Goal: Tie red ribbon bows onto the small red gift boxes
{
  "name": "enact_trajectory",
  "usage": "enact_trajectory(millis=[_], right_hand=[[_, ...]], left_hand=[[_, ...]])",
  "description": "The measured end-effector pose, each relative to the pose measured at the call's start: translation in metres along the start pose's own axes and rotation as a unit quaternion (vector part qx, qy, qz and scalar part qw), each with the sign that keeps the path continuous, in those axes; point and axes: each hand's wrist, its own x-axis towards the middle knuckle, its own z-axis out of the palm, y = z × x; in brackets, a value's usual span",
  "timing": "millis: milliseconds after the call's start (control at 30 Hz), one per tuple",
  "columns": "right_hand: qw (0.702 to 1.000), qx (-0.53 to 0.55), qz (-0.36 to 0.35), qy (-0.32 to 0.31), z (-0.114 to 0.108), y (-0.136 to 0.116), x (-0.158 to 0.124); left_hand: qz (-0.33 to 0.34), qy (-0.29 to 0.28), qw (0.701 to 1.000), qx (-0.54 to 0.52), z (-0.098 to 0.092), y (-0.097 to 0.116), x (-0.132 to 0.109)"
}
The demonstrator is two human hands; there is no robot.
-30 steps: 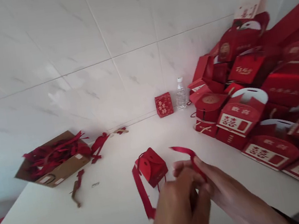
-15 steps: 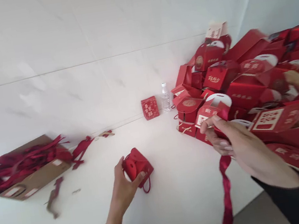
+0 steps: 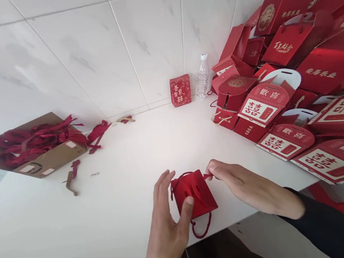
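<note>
A small red gift box (image 3: 194,194) with a cord handle stands near the front edge of the white table (image 3: 125,162). My left hand (image 3: 167,229) grips its left side, thumb on the front face and fingers behind. My right hand (image 3: 241,185) pinches a bit of red ribbon or cord at the box's upper right corner. How the ribbon runs below my fingers is hidden.
A heap of red gift boxes and bags (image 3: 284,82) fills the right side. A brown cardboard box of red ribbons (image 3: 34,149) lies at the left, with loose ribbon scraps (image 3: 72,178) nearby. A small red box (image 3: 181,90) and a water bottle (image 3: 201,78) stand against the tiled wall.
My right hand came back from the heap on the right with the ribbon and now pinches at the box's corner. My left hand kept hold of the box. The view tilted down.
</note>
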Motion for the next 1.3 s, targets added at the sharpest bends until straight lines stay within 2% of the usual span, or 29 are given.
enact_trajectory(millis=[100, 233, 400, 467, 533, 600, 667, 733, 800, 867, 967, 1300], right_hand=[[1.000, -0.012, 0.002, -0.006, 0.005, 0.003, -0.001], [1.000, -0.004, -0.009, -0.013, 0.011, 0.008, -0.003], [1.000, 0.002, 0.001, -0.031, 0.012, 0.008, -0.003], [0.999, -0.004, 0.008, -0.035, 0.009, 0.005, -0.003], [0.999, -0.012, 0.023, -0.038, 0.006, 0.002, -0.004], [0.998, -0.017, 0.038, -0.042, 0.003, -0.001, -0.004], [0.998, -0.022, 0.039, -0.040, 0.003, -0.002, -0.004], [0.999, -0.027, 0.030, -0.030, 0.004, -0.002, -0.003], [0.999, -0.034, 0.022, -0.020, 0.005, -0.002, -0.001], [0.999, -0.044, 0.019, -0.016, 0.006, -0.002, 0.000], [0.998, -0.057, 0.019, -0.018, 0.007, -0.001, 0.001], [0.999, -0.015, 0.006, -0.049, 0.010, 0.002, 0.003]], left_hand=[[-0.045, 0.036, 0.998, -0.039, -0.001, -0.006, 0.009], [-0.101, 0.003, 0.990, -0.102, -0.005, -0.013, 0.020], [-0.102, 0.013, 0.989, -0.108, -0.008, -0.015, 0.036], [-0.100, 0.044, 0.990, -0.092, -0.007, -0.017, 0.042], [-0.103, 0.103, 0.986, -0.079, -0.008, -0.016, 0.043], [-0.075, 0.147, 0.984, -0.061, -0.008, -0.010, 0.038], [-0.008, 0.126, 0.991, -0.033, -0.008, 0.000, 0.028], [0.056, 0.067, 0.996, 0.011, -0.004, 0.009, 0.016], [0.086, 0.035, 0.994, 0.063, 0.001, 0.015, 0.008], [0.099, 0.030, 0.989, 0.108, 0.007, 0.017, 0.005], [0.097, 0.021, 0.988, 0.122, 0.013, 0.013, 0.006], [0.013, 0.034, 0.999, -0.008, 0.021, 0.016, 0.005]])
